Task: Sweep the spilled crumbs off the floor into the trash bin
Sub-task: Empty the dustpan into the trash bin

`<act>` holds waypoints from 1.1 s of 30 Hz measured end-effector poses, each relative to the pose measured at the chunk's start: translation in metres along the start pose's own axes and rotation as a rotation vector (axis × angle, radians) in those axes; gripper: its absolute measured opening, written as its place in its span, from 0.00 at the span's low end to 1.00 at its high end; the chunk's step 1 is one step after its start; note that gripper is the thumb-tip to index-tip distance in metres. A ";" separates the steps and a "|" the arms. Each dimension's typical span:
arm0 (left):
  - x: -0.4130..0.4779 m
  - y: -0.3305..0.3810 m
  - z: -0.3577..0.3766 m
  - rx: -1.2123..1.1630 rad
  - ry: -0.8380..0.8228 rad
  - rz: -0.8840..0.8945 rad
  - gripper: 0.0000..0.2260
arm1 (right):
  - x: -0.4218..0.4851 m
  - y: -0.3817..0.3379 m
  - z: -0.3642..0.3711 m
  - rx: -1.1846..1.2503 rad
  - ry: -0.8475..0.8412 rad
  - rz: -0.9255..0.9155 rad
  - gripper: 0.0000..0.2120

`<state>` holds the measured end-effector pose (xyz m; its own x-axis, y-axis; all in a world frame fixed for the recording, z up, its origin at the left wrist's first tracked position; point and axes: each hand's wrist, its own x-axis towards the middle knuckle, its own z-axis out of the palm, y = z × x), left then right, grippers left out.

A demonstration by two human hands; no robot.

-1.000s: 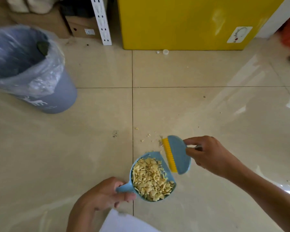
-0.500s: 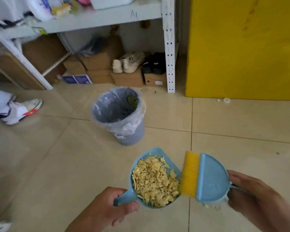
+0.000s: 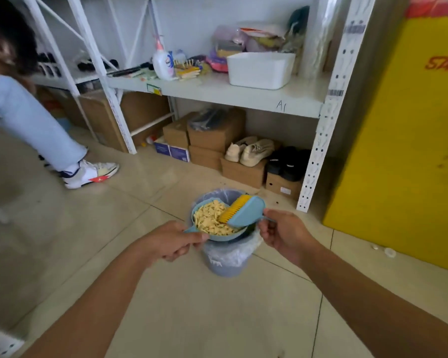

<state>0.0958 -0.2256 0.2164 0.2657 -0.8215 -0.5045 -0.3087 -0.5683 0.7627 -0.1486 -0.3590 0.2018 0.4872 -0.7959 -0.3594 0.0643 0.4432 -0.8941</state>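
Note:
A small blue dustpan [image 3: 226, 236] heaped with yellow crumbs [image 3: 210, 218] hovers right over the mouth of the grey trash bin [image 3: 226, 259], which has a clear plastic liner. My left hand [image 3: 173, 240] grips the dustpan's handle. A blue hand brush [image 3: 245, 211] with yellow bristles rests against the crumbs at the pan's right side, held by its thin handle in my right hand [image 3: 283, 235]. The pan and brush hide most of the bin's opening.
A white metal shelf rack [image 3: 217, 94] stands behind the bin, with cardboard boxes [image 3: 210, 140] and shoes [image 3: 251, 151] beneath. A yellow cabinet [image 3: 404, 151] is at right. Another person's leg and sneaker [image 3: 88, 174] are at left. Bottle caps [image 3: 389, 251] lie by the cabinet.
Both hands carried the full dustpan and brush up from the floor and forward until they are over the bin. The brush bristles now press on the crumbs.

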 end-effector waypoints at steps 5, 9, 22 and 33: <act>0.050 0.017 0.001 0.144 -0.096 -0.264 0.14 | 0.050 0.010 0.018 -0.122 0.148 0.155 0.10; 0.067 0.026 0.000 0.205 -0.175 -0.391 0.15 | 0.061 0.025 0.020 -0.133 0.221 0.151 0.11; 0.044 0.023 0.021 0.383 0.206 -0.045 0.12 | 0.041 0.042 0.013 0.098 0.112 0.004 0.08; 0.019 -0.012 0.044 0.245 0.401 0.129 0.13 | 0.000 0.067 -0.003 -0.010 0.078 -0.170 0.11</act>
<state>0.0647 -0.2367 0.1800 0.5274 -0.8304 -0.1798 -0.5553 -0.4971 0.6667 -0.1465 -0.3303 0.1407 0.4014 -0.8886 -0.2220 0.1311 0.2956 -0.9463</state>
